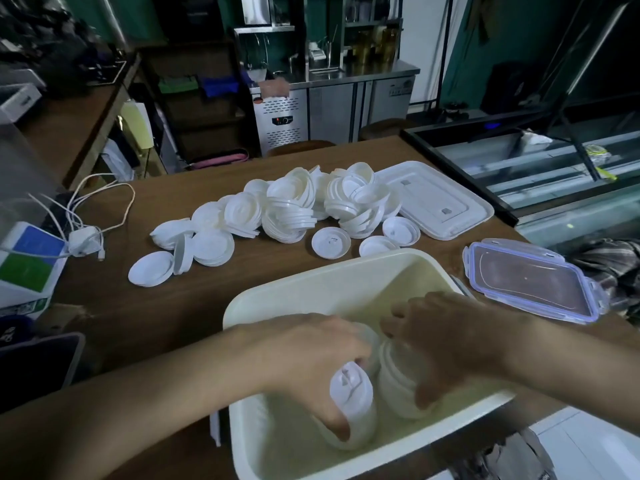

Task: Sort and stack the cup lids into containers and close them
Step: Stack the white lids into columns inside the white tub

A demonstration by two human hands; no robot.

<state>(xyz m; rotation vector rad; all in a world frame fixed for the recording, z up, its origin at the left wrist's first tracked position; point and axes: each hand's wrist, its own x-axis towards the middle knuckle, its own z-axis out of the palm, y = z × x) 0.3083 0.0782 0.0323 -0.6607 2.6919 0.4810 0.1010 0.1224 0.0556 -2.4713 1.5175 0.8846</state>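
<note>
Two hands reach into the cream tub point(329, 299), which sits at the near edge of the worktop point(156, 317). The left hand point(308, 355) has its fingers point(332, 422) curled round a stack point(353, 403) of white lids that lies on its side against the tub's floor. The right hand point(450, 337) comes in from the other side, its fingers point(427, 393) clasped over a second stack point(394, 382) just beside the first.

Beyond the tub, many loose lids point(291, 209) spread across the middle of the worktop, some heaped in leaning piles and some lying singly. A white cover point(440, 202) lies flat to the right of that heap, with a few lids overlapping its left edge. A clear cover point(530, 285) with blue clips rests near the tub's right side. At the far left a white cable point(114, 202) loops across the worktop, beside a blue-and-green box point(27, 261).
</note>
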